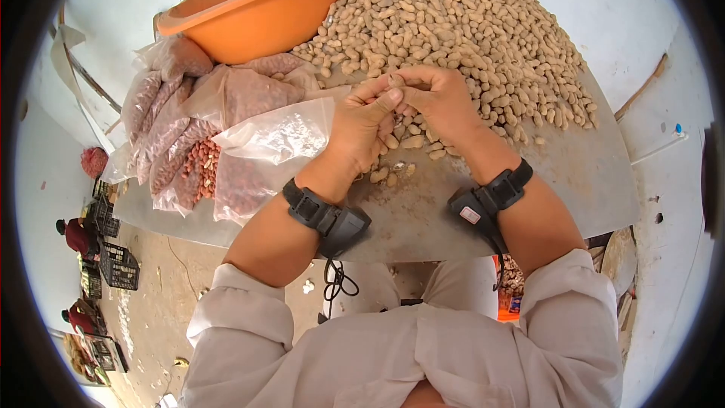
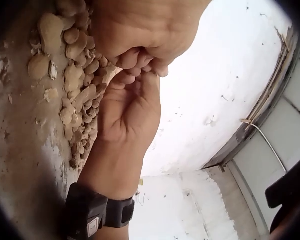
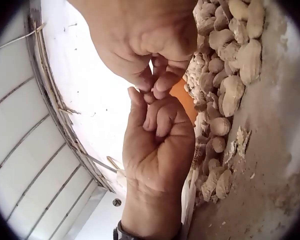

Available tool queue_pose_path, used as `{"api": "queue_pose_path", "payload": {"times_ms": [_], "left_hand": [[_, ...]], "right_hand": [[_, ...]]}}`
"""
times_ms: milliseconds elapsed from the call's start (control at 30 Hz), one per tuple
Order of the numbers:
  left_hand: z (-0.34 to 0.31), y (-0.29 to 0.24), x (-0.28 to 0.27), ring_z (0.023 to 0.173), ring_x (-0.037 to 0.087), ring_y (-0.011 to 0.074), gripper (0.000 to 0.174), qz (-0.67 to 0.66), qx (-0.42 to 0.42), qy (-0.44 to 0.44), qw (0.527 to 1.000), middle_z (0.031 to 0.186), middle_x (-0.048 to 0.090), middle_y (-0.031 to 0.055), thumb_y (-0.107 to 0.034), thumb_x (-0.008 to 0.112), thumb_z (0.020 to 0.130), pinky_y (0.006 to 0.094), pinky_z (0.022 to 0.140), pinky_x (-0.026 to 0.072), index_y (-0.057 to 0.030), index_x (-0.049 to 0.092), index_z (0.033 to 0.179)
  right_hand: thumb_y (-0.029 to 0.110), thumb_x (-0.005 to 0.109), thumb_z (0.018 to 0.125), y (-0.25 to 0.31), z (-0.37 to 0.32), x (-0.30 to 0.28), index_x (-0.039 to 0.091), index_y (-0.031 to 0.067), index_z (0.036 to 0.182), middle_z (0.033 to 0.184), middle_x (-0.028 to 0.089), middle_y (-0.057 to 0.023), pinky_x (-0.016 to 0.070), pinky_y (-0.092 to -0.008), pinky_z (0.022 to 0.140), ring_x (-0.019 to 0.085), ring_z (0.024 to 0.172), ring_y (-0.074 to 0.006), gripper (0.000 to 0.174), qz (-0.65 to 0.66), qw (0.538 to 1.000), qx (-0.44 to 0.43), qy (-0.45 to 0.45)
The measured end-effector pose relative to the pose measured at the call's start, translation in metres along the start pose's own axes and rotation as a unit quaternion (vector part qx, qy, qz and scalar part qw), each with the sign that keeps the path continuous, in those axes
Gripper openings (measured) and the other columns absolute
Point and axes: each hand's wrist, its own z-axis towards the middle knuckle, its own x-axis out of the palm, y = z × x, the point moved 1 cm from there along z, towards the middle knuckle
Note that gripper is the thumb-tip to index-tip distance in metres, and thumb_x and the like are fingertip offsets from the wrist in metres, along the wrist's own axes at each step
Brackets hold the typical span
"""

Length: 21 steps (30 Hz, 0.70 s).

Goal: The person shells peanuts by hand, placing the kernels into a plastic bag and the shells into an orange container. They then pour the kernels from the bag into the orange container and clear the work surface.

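My left hand and right hand meet at the fingertips, close over the front edge of a large heap of unshelled peanuts. Between thumbs and forefingers they pinch a peanut, mostly covered by the fingers. In the right wrist view, a small bit of the peanut shows where the fingertips come together. The remaining fingers of both hands curl inward under the thumbs. A few loose peanuts and broken shell bits lie on the grey tabletop below the hands.
Left of the hands lie clear plastic bags of reddish peanut kernels, one showing loose kernels at its mouth. An orange basin stands behind them. Black crates and two people are on the floor at far left.
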Motion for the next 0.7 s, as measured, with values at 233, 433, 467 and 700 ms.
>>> {"api": "queue_pose_path", "payload": {"times_ms": [233,433,467,700], "left_hand": [[0.002,0.012,-0.007,0.043,0.040,0.0060,0.020,0.046,-0.007,-0.011,0.999,0.074,0.058,0.0081,-0.016,0.055,0.089,0.0205,0.038,0.0392,-0.0011,0.058,0.100],[0.006,0.006,-0.014,0.042,0.041,0.0074,0.027,0.009,-0.058,0.020,0.998,0.072,0.058,0.0078,-0.027,0.050,0.091,0.0223,0.038,0.0411,-0.0009,0.058,0.093],[0.005,0.005,-0.017,0.042,0.041,0.0075,0.029,0.010,-0.059,0.035,0.998,0.072,0.057,0.0075,-0.029,0.050,0.091,0.0225,0.037,0.0412,-0.0007,0.058,0.093],[0.007,0.008,-0.016,0.043,0.040,0.0074,0.029,0.014,0.017,0.042,0.999,0.068,0.053,0.0049,-0.029,0.049,0.092,0.0220,0.037,0.0409,-0.0010,0.056,0.089]], "right_hand": [[0.004,0.062,0.076,0.003,-0.002,-0.002,0.063,-0.0054,0.087,0.069,0.063,-0.0075,0.0465,-0.0211,0.050,0.058,0.056,-0.0095,0.015,-0.078,0.997,0.007,0.001],[0.006,0.064,0.077,0.009,-0.002,-0.002,0.063,-0.0035,0.090,0.070,0.062,-0.0064,0.0458,-0.0203,0.050,0.056,0.057,-0.0085,0.016,-0.048,0.998,0.007,0.038],[0.007,0.064,0.078,0.010,-0.002,-0.004,0.063,-0.0026,0.091,0.071,0.062,-0.0058,0.0456,-0.0204,0.050,0.056,0.057,-0.0083,0.016,-0.045,0.998,0.008,0.053],[0.004,0.065,0.077,-0.003,0.001,-0.004,0.059,-0.0001,0.090,0.075,0.062,-0.0051,0.0472,-0.0205,0.055,0.057,0.062,-0.0091,0.015,0.130,0.989,0.025,0.064]]}}
